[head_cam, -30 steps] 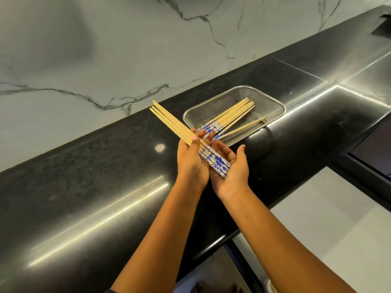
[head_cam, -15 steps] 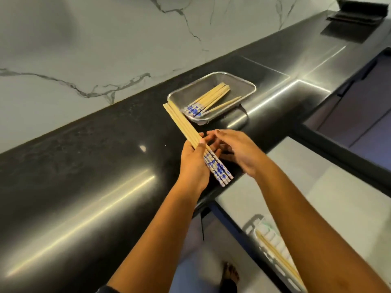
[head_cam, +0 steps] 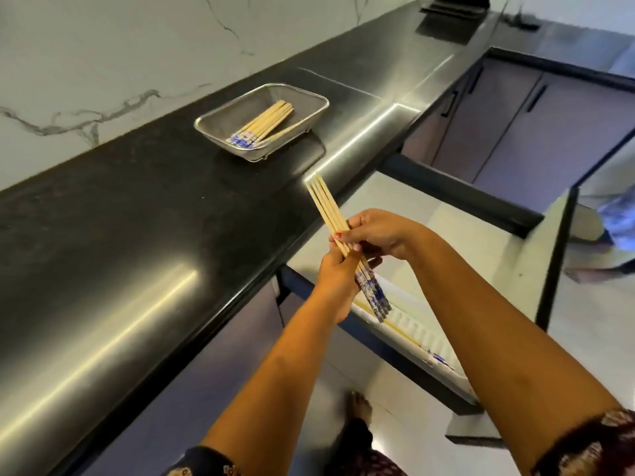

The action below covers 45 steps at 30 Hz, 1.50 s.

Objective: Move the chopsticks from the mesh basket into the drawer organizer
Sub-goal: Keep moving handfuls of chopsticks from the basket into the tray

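A bundle of wooden chopsticks with blue-and-white patterned ends [head_cam: 326, 207] is gripped by both hands above the open drawer. My left hand [head_cam: 335, 280] wraps the bundle from below, my right hand [head_cam: 374, 235] closes over its middle from the right. The patterned ends point down toward the white ribbed drawer organizer [head_cam: 422, 333], where at least one chopstick [head_cam: 405, 334] lies. The steel mesh basket [head_cam: 220, 123] stands on the black counter beyond, holding several more chopsticks [head_cam: 266, 123].
The glossy black counter [head_cam: 137, 218] runs along a marble wall. The open drawer [head_cam: 457, 395] juts out below its edge. Dark cabinet doors [head_cam: 515, 125] stand at right. A bare foot [head_cam: 359, 407] is on the floor beneath the drawer.
Both hands carried the bundle back from beside the basket, off the counter edge and over the open drawer. My right hand turned over and closed on the bundle.
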Tool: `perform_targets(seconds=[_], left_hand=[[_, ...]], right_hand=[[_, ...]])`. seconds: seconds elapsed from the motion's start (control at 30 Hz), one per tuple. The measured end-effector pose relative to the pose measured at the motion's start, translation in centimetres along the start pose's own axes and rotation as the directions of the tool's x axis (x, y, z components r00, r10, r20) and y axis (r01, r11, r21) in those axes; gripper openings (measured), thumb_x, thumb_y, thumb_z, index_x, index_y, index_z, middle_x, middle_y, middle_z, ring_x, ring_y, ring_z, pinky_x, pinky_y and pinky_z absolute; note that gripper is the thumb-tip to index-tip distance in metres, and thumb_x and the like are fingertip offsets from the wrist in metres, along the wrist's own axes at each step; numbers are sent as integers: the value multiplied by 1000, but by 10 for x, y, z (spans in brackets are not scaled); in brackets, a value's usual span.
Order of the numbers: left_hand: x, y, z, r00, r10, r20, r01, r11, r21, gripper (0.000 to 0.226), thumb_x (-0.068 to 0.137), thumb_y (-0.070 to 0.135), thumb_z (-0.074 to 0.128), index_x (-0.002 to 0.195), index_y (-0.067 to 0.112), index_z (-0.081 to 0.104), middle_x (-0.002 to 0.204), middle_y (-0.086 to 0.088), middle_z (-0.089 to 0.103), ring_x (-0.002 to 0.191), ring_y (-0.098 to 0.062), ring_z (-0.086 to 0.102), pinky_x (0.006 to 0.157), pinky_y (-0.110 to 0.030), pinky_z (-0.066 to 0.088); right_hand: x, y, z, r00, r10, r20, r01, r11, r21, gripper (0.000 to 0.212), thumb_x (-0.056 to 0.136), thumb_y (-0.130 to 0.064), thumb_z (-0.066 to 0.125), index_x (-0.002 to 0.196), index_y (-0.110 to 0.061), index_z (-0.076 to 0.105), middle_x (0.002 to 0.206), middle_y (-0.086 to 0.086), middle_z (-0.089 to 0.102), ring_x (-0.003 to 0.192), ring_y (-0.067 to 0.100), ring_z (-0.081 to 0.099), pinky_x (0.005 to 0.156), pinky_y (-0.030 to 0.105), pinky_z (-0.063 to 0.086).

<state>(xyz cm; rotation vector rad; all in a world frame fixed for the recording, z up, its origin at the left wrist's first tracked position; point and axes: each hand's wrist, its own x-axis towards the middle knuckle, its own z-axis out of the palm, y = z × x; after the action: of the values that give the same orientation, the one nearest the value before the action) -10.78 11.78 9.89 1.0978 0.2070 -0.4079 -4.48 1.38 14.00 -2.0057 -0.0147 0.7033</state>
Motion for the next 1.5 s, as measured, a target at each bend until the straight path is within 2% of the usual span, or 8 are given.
perform_targets(seconds=[0.07,0.13,0.27,0.4,0.57,0.93,1.37,1.5], left_hand=[[2,-11,-3,981,-184,64,168,965,200,19,97,16,43,112,8,53,92,-10,61,81,-17,59,71,-22,49],[10,-26,-10,964,-266,-8,246,881,404,18,94,10,49,110,8,56,91,-8,60,87,-20,57,73,-25,46],[30,-47,-26,946,-185,-266,302,803,514,32,88,9,58,120,8,57,124,-17,59,117,-32,54,102,-44,44],[44,-58,-26,957,-127,-262,277,668,690,40,89,10,58,129,8,51,135,-9,54,124,-27,49,104,-38,42],[59,-67,-21,975,-11,-224,200,494,846,43,91,7,53,133,11,48,139,-9,51,126,-25,47,100,-29,39],[65,-84,-29,997,13,-80,69,383,921,43,88,-3,48,128,12,55,124,-15,62,113,-29,58,93,-29,44],[67,-90,-32,996,38,-84,68,316,946,44,88,-1,53,128,16,55,119,-15,64,106,-29,61,92,-37,49],[66,-93,-31,995,57,-82,60,316,947,40,89,0,51,125,16,57,114,-14,65,99,-25,61,82,-30,50]], right_hand=[[-6,22,-10,999,39,-1,-39,999,29,17,91,-26,61,89,-15,74,76,-6,74,79,15,69,76,31,56],[-8,45,-22,994,91,-54,-90,996,17,19,91,-27,62,94,-12,73,85,-3,75,78,15,70,79,32,57],[-5,92,-34,968,164,-189,-213,937,-278,29,86,-30,68,102,-7,74,96,12,71,81,22,63,69,29,52],[-9,138,-22,950,237,-205,-307,831,-465,31,87,-29,66,95,0,71,88,15,64,77,22,53,66,26,36],[-8,170,-3,921,296,-254,-385,791,-475,23,89,-28,63,104,-11,68,95,8,66,81,23,58,68,29,41],[11,201,31,887,330,-323,-461,610,-644,24,94,-19,51,115,-15,62,111,4,66,101,22,63,82,31,51],[16,211,32,900,250,-358,-428,663,-615,19,95,-25,48,103,-16,63,91,2,63,80,17,58,74,28,49],[10,215,32,915,167,-368,-386,628,-676,21,96,-25,50,111,-17,60,106,5,67,93,21,65,78,30,51]])
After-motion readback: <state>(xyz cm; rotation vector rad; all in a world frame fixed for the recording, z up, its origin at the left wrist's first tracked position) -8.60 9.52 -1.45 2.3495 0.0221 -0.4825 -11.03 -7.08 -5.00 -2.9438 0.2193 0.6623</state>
